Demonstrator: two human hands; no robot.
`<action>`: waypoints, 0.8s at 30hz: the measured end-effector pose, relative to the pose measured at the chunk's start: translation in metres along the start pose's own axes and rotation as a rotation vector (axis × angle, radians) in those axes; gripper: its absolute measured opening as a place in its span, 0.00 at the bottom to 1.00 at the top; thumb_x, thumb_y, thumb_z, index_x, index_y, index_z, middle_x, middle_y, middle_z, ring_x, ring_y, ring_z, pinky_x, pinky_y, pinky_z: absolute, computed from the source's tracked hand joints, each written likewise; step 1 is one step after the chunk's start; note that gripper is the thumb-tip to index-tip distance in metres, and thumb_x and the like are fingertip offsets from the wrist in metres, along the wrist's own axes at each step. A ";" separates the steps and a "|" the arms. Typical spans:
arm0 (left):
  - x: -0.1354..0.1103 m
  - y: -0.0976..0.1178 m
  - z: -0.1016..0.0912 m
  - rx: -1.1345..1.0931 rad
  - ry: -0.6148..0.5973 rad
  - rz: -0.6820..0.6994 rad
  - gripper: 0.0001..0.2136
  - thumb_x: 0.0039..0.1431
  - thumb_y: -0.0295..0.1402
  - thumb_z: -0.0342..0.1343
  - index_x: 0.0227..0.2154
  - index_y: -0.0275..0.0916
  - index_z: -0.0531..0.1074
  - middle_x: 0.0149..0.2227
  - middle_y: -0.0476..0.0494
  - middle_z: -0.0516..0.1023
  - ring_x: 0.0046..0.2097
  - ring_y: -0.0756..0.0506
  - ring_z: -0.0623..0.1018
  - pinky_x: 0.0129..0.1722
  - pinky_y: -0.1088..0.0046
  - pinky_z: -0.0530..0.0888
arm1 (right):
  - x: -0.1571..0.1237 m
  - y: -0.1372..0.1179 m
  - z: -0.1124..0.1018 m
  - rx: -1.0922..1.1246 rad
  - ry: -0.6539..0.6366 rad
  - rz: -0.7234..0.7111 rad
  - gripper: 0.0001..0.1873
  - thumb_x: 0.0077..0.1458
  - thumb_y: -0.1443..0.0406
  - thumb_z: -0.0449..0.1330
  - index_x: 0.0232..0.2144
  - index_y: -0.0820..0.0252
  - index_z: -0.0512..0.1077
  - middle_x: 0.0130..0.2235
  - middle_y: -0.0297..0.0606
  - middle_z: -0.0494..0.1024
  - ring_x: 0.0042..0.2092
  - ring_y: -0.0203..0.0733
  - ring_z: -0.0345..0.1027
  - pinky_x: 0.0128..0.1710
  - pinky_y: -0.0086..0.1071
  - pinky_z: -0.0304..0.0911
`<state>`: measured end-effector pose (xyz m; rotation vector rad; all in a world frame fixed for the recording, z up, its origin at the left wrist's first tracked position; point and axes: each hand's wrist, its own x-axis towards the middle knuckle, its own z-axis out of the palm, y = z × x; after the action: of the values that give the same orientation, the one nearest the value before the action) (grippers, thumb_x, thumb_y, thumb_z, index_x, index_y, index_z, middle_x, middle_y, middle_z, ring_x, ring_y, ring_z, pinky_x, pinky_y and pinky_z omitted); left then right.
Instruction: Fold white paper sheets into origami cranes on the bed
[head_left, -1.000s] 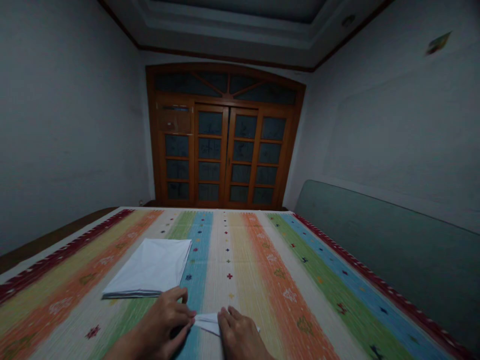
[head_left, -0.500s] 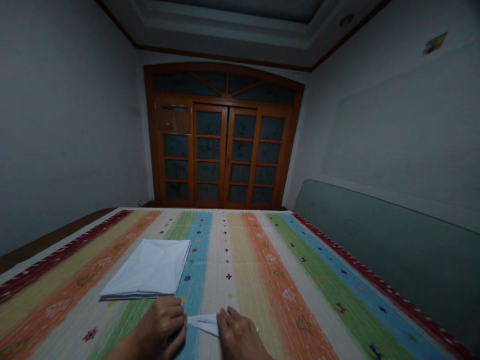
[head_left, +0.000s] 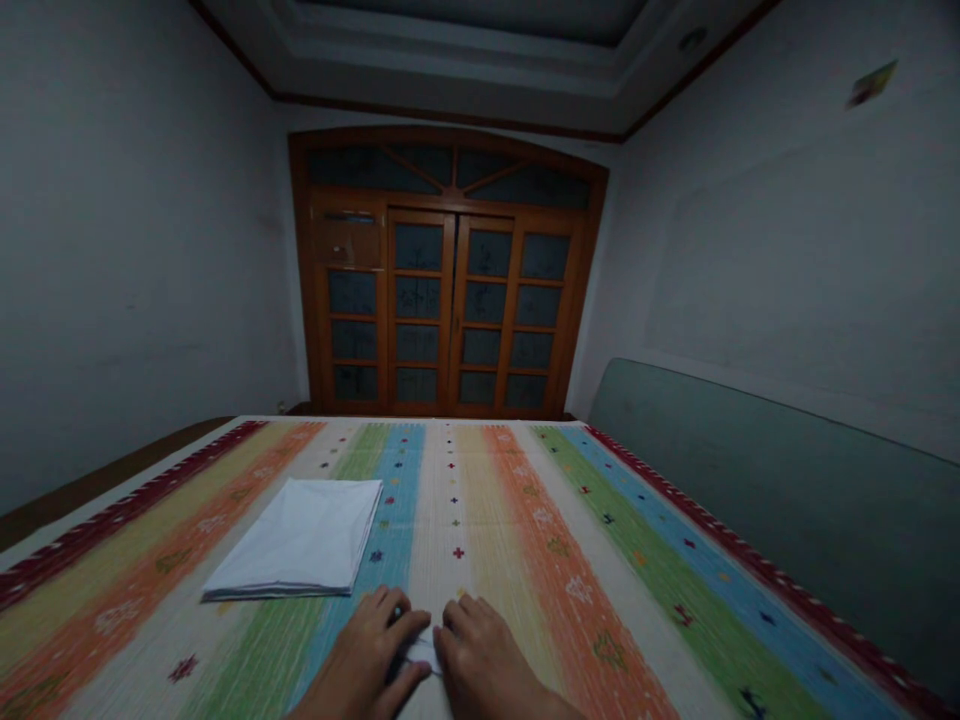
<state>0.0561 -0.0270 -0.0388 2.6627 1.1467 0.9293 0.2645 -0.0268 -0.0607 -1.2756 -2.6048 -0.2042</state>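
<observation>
A small piece of folded white paper [head_left: 424,652] lies on the striped cloth at the near edge, mostly covered by my hands. My left hand [head_left: 371,645] is curled at its left side, with thumb and forefinger on either side of the paper. From the right, the bent fingers of my right hand [head_left: 480,650] press down on it and hide its right end. A stack of white sheets [head_left: 300,538] rests flat beyond my left hand, apart from it.
A cloth [head_left: 517,560] with coloured stripes and small woven figures covers the table. Beyond it stands a wooden door [head_left: 450,320] with glass panes. A pale green panel [head_left: 750,470] runs along the right wall.
My left hand has moved right, close to my right hand, and its fingers have reached over the folded paper. Less of the paper shows. My right hand has barely shifted.
</observation>
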 end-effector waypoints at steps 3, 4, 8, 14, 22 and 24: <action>0.000 0.001 0.000 -0.055 -0.034 -0.103 0.17 0.53 0.25 0.68 0.46 0.46 0.80 0.43 0.44 0.78 0.44 0.40 0.80 0.44 0.67 0.77 | -0.001 -0.001 -0.008 -0.007 -0.014 -0.030 0.14 0.58 0.67 0.64 0.46 0.63 0.77 0.46 0.50 0.79 0.51 0.55 0.70 0.54 0.45 0.65; 0.001 0.001 0.000 -0.072 -0.043 -0.132 0.17 0.53 0.25 0.68 0.45 0.46 0.81 0.42 0.44 0.78 0.43 0.40 0.80 0.43 0.67 0.77 | -0.001 -0.001 -0.012 -0.006 -0.022 -0.033 0.15 0.58 0.66 0.64 0.47 0.63 0.76 0.46 0.50 0.79 0.51 0.55 0.70 0.54 0.45 0.64; 0.003 0.008 -0.002 -0.108 -0.066 -0.218 0.15 0.52 0.24 0.66 0.42 0.43 0.80 0.43 0.44 0.79 0.45 0.40 0.80 0.47 0.66 0.76 | -0.001 -0.001 -0.024 0.007 0.014 -0.031 0.14 0.56 0.68 0.63 0.46 0.62 0.76 0.46 0.49 0.79 0.48 0.54 0.69 0.50 0.43 0.63; -0.001 0.016 0.003 -0.068 -0.081 -0.346 0.13 0.53 0.24 0.62 0.41 0.42 0.75 0.42 0.44 0.80 0.45 0.40 0.81 0.46 0.66 0.75 | 0.000 0.000 -0.013 -0.051 0.147 -0.024 0.06 0.56 0.70 0.64 0.38 0.59 0.75 0.40 0.45 0.79 0.42 0.51 0.70 0.42 0.38 0.63; 0.001 0.017 0.005 -0.047 -0.115 -0.440 0.05 0.61 0.26 0.58 0.34 0.42 0.76 0.32 0.48 0.83 0.36 0.41 0.82 0.36 0.71 0.71 | -0.003 0.001 -0.003 -0.025 0.102 -0.069 0.08 0.57 0.74 0.63 0.39 0.58 0.73 0.38 0.40 0.78 0.31 0.41 0.71 0.26 0.28 0.57; 0.007 0.020 0.001 -0.081 -0.139 -0.508 0.05 0.59 0.25 0.59 0.33 0.41 0.77 0.31 0.48 0.83 0.36 0.41 0.82 0.37 0.71 0.70 | -0.003 0.002 -0.001 0.021 0.119 -0.064 0.09 0.56 0.75 0.62 0.39 0.59 0.73 0.38 0.41 0.78 0.33 0.42 0.71 0.28 0.28 0.59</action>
<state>0.0726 -0.0360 -0.0298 2.1634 1.5978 0.6679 0.2679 -0.0280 -0.0601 -1.1376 -2.5418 -0.2547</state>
